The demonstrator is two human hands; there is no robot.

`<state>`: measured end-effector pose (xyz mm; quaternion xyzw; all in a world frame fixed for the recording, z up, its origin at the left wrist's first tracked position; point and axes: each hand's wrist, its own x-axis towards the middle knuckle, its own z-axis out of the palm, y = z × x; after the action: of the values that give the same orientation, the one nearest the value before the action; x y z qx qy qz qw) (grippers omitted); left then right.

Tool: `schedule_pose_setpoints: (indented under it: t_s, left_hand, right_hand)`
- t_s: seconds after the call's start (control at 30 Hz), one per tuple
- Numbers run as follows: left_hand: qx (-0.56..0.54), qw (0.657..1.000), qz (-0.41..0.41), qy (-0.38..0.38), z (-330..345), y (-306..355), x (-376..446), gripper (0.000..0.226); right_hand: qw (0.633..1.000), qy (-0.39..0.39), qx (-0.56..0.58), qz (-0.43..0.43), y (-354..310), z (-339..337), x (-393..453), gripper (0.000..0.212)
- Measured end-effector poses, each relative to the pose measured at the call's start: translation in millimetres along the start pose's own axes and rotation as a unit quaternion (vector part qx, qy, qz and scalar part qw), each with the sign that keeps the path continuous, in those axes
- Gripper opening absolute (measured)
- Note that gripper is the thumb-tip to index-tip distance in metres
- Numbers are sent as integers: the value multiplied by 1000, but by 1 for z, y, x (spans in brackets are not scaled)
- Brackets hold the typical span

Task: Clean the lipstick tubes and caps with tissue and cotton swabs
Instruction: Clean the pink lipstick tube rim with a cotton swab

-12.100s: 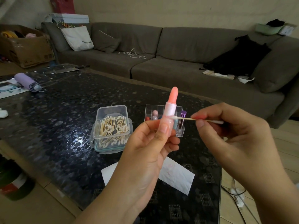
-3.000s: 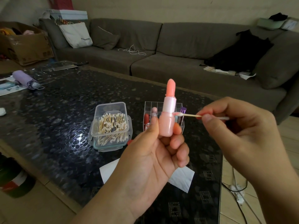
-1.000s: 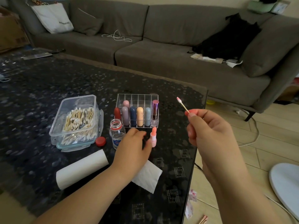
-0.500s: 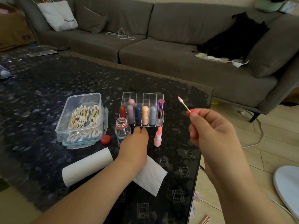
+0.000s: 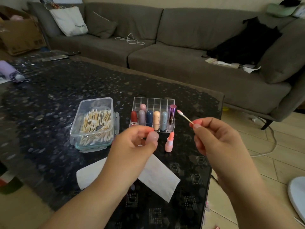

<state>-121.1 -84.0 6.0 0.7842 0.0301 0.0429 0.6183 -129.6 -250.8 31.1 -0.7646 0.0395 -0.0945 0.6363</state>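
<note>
Pink cap [image 5: 152, 136] pinched in left hand [image 5: 134, 146] at frame centre; stained cotton swab [image 5: 184, 116] pinched in right hand [image 5: 217, 139], centre right. Uncapped lipstick [image 5: 170, 142] upright on table [image 5: 49, 100] between both hands, below organizer [image 5: 154, 100]. Risk: brushing wrist tipping bare bullet; dirty tip smearing cap.

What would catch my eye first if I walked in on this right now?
Probably the two hands held up over the dark table: the right hand pinches a swab with a pink-stained tip, and the left hand holds a pale pink cap. Between them an open lipstick stands upright in front of a clear rack of coloured tubes, with a box of swabs to its left.
</note>
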Motion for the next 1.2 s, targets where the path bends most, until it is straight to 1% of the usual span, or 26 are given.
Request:
schedule_pose_setpoints:
  t_s: [0.03,0.1,0.13,0.2,0.23,0.3,0.37,0.43,0.5,0.57,0.63,0.77,0.9,1.0,1.07,1.2]
  left_hand:
    - [-62,998,-21,-5,-7,6,-4,12]
    - [-182,981,-58,-25,-21,17,-10,20]
    - [-246,965,-81,-34,-26,20,-12,23]
    - [-358,925,-115,-53,-35,24,-13,21]
    - [-391,910,-123,-63,-39,25,-13,21]
    - [-420,895,-128,-78,-46,25,-12,21]
    - [-425,892,-125,-93,-52,25,-12,20]
    - [-419,894,-122,-105,-57,24,-13,20]
    - [-393,904,-126,-110,-60,22,-14,19]
    - [-363,917,-134,-101,-62,19,-15,17]
    - [-338,927,-136,-91,-62,17,-15,17]
    - [-311,937,-134,-91,-61,16,-18,16]
    - [-305,939,-125,-98,-60,15,-20,18]
    - [-303,940,-121,-98,-59,15,-20,20]
    - [-301,941,-119,-99,-59,15,-20,21]
    - [-298,941,-118,-108,-56,15,-20,21]
  right_hand:
    - [1000,-11,-10,-8,-1,1,-3,19]
    - [998,-39,-29,-27,-6,3,-9,17]
    - [997,-54,-32,-39,-9,4,-12,17]
    - [994,-84,-31,-65,-16,8,-20,15]
    - [992,-93,-32,-79,-19,10,-24,14]
    - [989,-94,-47,-106,-23,12,-29,9]
    - [979,-83,-103,-153,-21,14,-33,7]
    - [955,-70,-186,-221,-19,18,-36,4]
    - [930,-70,-236,-272,-18,23,-39,9]
    - [915,-69,-261,-299,-17,27,-40,6]
    - [908,-65,-273,-311,-17,29,-39,4]
    - [896,-72,-291,-327,-17,32,-38,6]
    - [883,-70,-324,-332,-17,33,-35,8]
    - [887,-80,-317,-328,-17,33,-35,7]
    - [886,-89,-309,-333,-17,33,-36,12]
    - [885,-71,-314,-337,-17,32,-35,10]
